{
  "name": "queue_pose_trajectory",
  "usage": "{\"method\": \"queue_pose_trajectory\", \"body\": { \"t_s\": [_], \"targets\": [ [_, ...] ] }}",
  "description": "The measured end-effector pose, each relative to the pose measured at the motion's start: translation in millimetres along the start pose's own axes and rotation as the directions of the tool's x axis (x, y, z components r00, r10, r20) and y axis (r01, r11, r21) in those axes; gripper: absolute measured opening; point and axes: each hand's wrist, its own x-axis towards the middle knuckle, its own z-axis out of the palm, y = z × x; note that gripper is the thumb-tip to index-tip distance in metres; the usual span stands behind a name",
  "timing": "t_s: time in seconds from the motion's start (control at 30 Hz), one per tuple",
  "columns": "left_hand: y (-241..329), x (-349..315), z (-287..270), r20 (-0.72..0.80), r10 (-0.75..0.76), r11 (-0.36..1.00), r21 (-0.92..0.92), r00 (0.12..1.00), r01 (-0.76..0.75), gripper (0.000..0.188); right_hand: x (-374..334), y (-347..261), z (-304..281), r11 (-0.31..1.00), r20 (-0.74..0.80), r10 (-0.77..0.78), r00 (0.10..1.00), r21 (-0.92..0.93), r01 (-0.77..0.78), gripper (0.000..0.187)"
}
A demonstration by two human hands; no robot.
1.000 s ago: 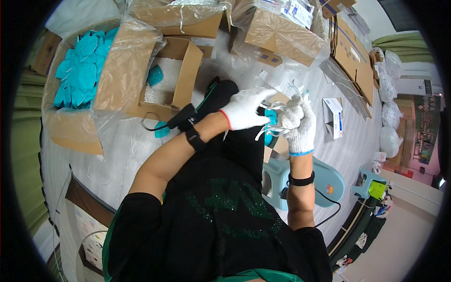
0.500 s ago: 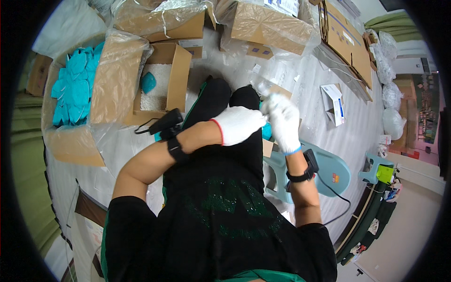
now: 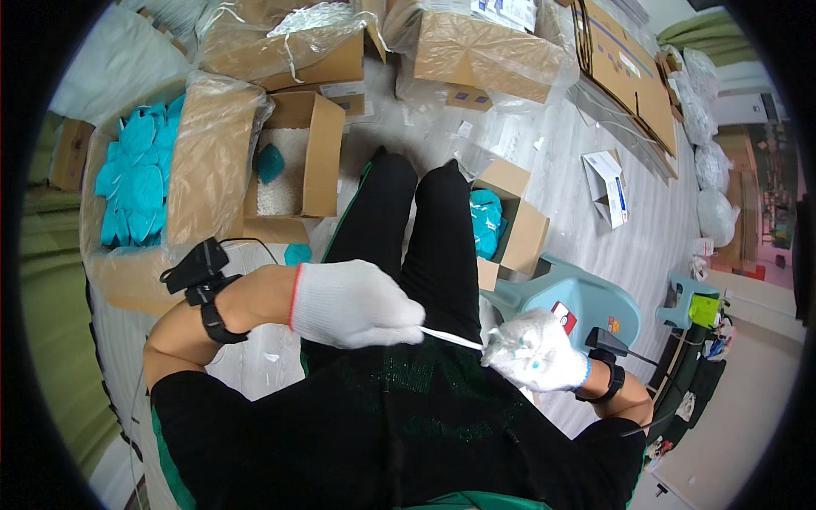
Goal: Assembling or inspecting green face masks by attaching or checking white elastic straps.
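My left hand (image 3: pixel 357 304), in a white knit glove with a red cuff edge, is closed on one end of a thin white cord (image 3: pixel 452 338). The cord runs taut above my lap to my right hand (image 3: pixel 534 350). That hand wears a white glove with a blue cuff edge and is closed around the cord's other end. Beyond my hands, beside my right knee, several teal folded fabric pieces (image 3: pixel 486 217) lie in an open cardboard box (image 3: pixel 521 238). Inside the gloves' grip the cord's ends are hidden.
At far left a large plastic-lined carton (image 3: pixel 204 157) stands beside a heap of teal pieces (image 3: pixel 136 178). Next to it a smaller carton (image 3: pixel 321 161) holds white material and one teal piece (image 3: pixel 270 163). A light-blue plastic stool (image 3: pixel 608 297) is at my right. Wrapped cartons (image 3: pixel 489 51) line the back.
Both hands have come nearer my body and moved apart, the left to the left and the right to the right. The white cord now shows stretched between them.
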Motion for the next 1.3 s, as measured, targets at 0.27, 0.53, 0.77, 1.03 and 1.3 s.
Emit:
{"method": "queue_pose_trajectory", "body": {
  "t_s": [0.27,0.53,0.77,1.03,1.3],
  "targets": [
    [-65.8,-70.6,-30.7,-0.395,-0.618,0.660,-0.731,0.680,0.175,0.036,-9.9,28.0,-53.0,0.003,-0.193,-0.247,0.950,-0.980,-0.198,0.032],
    [-82.8,23.9,27.5,-0.522,-0.536,0.672,-0.740,0.664,-0.039,0.032,44.1,39.8,-78.6,0.760,-0.543,0.369,0.754,0.643,0.091,0.046],
    [-74.0,112.0,65.1,-0.546,-0.386,0.626,-0.747,0.744,-0.224,0.024,47.4,60.3,-83.2,0.538,-0.424,0.336,0.841,0.819,0.198,0.046],
    [-79.9,131.1,66.0,-0.614,-0.531,0.717,-0.693,0.584,-0.077,0.024,60.1,66.8,-67.3,0.508,-0.479,0.369,0.797,0.822,0.259,0.047],
    [-91.0,133.8,70.4,-0.460,-0.530,0.442,-0.867,0.712,-0.231,0.015,56.6,68.5,-75.7,0.318,-0.486,0.277,0.829,0.861,0.398,0.036]
  ]
}}
